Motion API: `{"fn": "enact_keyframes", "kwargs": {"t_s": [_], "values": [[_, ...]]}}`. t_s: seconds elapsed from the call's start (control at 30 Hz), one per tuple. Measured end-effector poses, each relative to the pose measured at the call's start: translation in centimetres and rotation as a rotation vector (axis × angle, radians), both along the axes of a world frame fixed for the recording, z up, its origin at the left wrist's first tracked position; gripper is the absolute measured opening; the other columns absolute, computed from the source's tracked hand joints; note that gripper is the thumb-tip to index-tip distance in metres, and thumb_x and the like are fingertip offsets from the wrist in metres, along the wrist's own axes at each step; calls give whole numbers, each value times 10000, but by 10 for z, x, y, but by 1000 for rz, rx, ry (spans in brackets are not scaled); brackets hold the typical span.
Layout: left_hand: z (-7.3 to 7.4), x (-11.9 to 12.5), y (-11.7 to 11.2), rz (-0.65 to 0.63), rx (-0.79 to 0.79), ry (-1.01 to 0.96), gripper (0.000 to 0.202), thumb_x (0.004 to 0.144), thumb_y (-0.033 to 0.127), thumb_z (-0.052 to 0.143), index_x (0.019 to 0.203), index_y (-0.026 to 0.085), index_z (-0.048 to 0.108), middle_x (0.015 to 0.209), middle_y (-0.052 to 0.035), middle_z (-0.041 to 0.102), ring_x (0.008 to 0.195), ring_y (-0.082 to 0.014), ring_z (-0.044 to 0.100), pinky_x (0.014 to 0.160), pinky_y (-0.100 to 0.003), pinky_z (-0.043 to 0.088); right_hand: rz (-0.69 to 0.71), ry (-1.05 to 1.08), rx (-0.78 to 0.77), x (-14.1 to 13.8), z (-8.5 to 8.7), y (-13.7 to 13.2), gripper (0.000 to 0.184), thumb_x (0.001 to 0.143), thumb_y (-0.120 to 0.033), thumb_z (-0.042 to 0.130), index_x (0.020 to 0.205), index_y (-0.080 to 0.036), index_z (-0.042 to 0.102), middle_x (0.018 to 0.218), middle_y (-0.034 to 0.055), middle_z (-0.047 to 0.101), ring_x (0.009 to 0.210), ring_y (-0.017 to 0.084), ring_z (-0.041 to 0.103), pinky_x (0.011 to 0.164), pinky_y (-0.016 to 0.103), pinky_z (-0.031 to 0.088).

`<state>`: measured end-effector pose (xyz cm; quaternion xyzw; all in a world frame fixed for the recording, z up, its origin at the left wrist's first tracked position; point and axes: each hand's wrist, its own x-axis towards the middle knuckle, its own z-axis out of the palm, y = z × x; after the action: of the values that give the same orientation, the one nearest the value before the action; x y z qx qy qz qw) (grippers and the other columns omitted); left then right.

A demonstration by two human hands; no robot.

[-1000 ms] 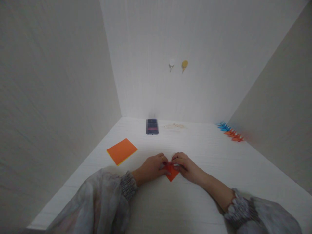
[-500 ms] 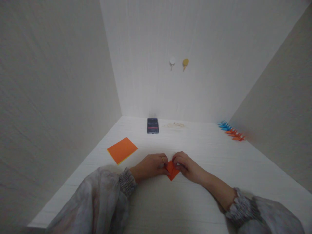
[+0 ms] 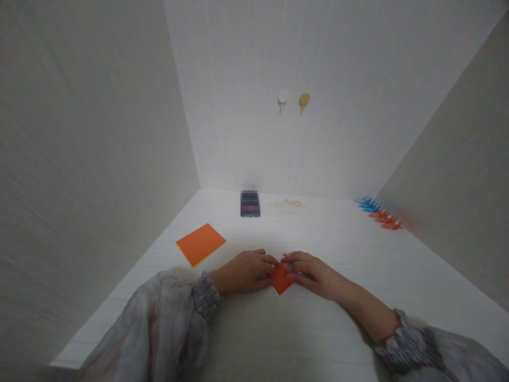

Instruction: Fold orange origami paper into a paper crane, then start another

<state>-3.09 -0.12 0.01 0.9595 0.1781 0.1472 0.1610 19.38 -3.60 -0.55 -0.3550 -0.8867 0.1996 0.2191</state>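
A small folded orange paper piece [image 3: 281, 279] lies on the white table [image 3: 318, 329], pinched between both hands. My left hand [image 3: 246, 271] grips its left edge with closed fingers; a ring shows on one finger. My right hand [image 3: 314, 272] holds its right side, fingers pressed together over the top corner. Both wrists rest low on the table, in loose grey sleeves.
A stack of orange square paper [image 3: 201, 243] lies at the left. A dark phone-like object [image 3: 250, 203] sits at the back. A row of folded blue and orange paper figures [image 3: 379, 213] lines the back right. Two wall hooks [image 3: 293, 100] hang above. Walls enclose three sides.
The right hand's fingers have stretched out more over the paper, and the folded piece looks flatter and squarer. Both hands stayed at the same spot.
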Motion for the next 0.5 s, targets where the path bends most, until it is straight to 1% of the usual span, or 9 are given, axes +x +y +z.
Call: {"fn": "enact_keyframes", "kwargs": {"t_s": [0.07,0.17,0.33,0.5], "values": [[0,0,1,-6,-15,0,241,828,356,441,910,209,614,1075,-26,594,925,-162,534,839,-296,374,-21,-3,2,-1,-2,1,202,826,-315,479,779,-190,630,1078,79,568,1050,187,486,895,349,397],[0,0,3,-20,-20,11,264,823,382,447,918,206,619,1050,-28,612,901,-158,541,820,-285,381,-33,-2,5,0,-5,2,198,792,-338,533,721,-186,639,1082,80,569,1052,202,485,886,360,403],[-3,0,6,-8,-7,22,288,823,400,439,887,206,641,1055,-14,620,861,-145,548,781,-264,392,-29,1,17,3,-9,4,166,744,-348,597,733,-199,671,1066,68,581,1036,202,497,878,350,403],[-6,1,8,1,-45,14,287,825,398,435,884,215,649,1052,-16,625,901,-145,557,817,-273,376,-33,14,15,2,-8,4,165,762,-327,581,738,-195,677,1053,71,590,1029,196,501,874,345,405]]}}
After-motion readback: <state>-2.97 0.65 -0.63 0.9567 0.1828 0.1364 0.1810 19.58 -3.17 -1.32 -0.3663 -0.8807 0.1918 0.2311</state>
